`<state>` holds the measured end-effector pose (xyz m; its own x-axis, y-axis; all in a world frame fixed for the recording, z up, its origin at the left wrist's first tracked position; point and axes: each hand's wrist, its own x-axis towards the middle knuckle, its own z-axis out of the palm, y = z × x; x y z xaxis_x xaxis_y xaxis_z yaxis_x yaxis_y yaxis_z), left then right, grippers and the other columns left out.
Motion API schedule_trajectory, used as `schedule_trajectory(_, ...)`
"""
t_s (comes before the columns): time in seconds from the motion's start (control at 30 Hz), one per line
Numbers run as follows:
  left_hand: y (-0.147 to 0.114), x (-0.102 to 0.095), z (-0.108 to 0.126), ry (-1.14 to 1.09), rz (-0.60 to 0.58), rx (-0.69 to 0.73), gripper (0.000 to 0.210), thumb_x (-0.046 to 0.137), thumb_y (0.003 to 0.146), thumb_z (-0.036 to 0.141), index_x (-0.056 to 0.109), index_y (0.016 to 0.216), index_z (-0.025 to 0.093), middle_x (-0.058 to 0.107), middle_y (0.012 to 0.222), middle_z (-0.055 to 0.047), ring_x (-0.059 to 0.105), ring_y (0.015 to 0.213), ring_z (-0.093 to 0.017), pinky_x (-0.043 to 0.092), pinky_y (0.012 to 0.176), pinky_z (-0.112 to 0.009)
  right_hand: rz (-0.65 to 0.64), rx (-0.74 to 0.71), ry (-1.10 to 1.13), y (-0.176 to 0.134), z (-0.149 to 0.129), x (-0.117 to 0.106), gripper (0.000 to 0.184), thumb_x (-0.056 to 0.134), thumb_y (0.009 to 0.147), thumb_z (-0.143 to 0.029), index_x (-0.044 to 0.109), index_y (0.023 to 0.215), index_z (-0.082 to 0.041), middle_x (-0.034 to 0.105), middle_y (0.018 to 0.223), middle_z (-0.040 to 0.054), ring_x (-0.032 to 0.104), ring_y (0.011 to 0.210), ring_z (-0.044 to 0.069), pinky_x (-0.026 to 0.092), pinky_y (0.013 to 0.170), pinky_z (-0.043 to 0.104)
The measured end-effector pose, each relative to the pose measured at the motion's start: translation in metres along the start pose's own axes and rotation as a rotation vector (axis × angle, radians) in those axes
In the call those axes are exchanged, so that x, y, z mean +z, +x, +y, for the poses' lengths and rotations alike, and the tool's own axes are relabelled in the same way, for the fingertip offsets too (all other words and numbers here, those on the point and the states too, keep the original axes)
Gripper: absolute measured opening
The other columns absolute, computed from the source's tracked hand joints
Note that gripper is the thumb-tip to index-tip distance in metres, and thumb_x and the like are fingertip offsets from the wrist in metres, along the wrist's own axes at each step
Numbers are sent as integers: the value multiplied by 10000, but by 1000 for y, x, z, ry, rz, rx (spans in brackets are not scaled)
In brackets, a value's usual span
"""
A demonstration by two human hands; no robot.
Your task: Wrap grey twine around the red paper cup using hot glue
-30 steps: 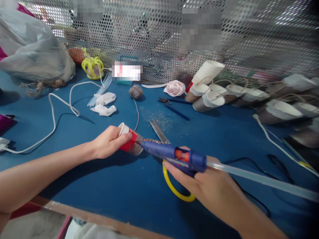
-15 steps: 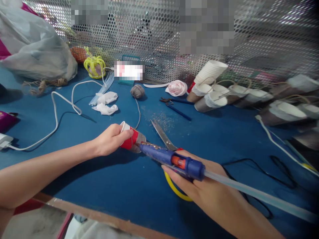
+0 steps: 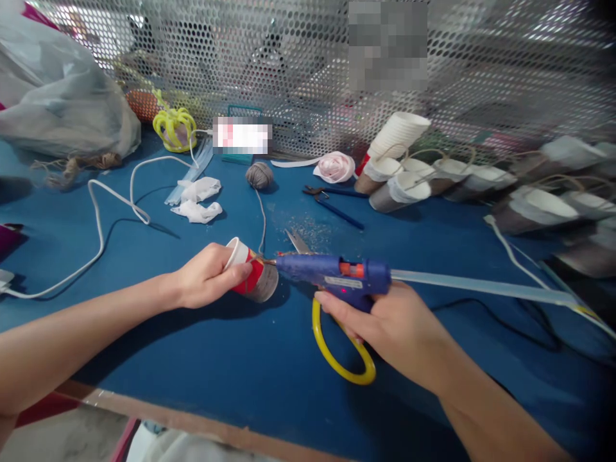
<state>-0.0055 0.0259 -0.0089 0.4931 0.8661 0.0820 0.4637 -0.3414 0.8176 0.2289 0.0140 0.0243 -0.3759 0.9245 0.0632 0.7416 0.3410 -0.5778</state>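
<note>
A paper cup [image 3: 264, 283], red with a grey yarn-wrapped lower end, lies tilted in my left hand [image 3: 209, 276], whose fingers close around its rim side. Grey yarn runs from the cup back to a small ball of yarn [image 3: 260, 175]. My right hand [image 3: 385, 321] grips a blue hot glue gun [image 3: 317, 271] with a long clear glue stick [image 3: 481, 286] sticking out behind. The gun's nozzle tip is at the cup's side, by the yarn. Beneath the gun and right hand lie scissors with yellow handles [image 3: 320, 340], their blades partly hidden.
Blue-handled pliers [image 3: 337, 204] and a pink ribbon roll [image 3: 334, 167] lie farther back. Several wrapped cups with handles [image 3: 402, 192] stand at right. A white cable [image 3: 99, 224] and crumpled white scraps [image 3: 197, 199] lie at left. A perforated metal screen [image 3: 308, 77] closes off the back.
The glue gun has swung from a downward slant to nearly level, its nozzle rising toward the cup's upper side. My left hand keeps the cup, now turned slightly. The view has shifted a little.
</note>
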Motion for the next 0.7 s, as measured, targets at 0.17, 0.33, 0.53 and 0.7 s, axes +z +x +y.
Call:
schedule_trajectory(0.17,0,-2,1,21,-26,87,311,322,814,247,369,526,140,354,499,43,300,472,-53,269,448,-173,-130,168,187,2,-9,-4,398,511,722,-406,397,385,-227,464,340,-43,467,326,96,443,379,190)
schedule_trajectory(0.33,0,-2,0,15,-33,52,310,321,815,259,382,535,141,346,494,43,294,466,-56,270,439,-177,-122,177,184,-1,-10,-5,417,522,716,-402,381,365,-224,417,324,-48,430,305,83,426,351,173)
schedule_trajectory(0.53,0,-2,0,35,-36,89,310,319,820,247,378,534,142,364,506,35,307,476,-59,278,453,-180,-114,168,210,1,-8,-3,390,518,713,-403,405,387,-221,448,332,-48,447,308,90,442,360,180)
schedule_trajectory(0.7,0,-2,0,29,-38,100,303,322,822,242,383,543,139,369,507,35,308,475,-58,279,461,-179,-135,197,191,0,-7,-4,405,524,706,-416,403,374,-219,443,332,-45,453,321,86,430,353,169)
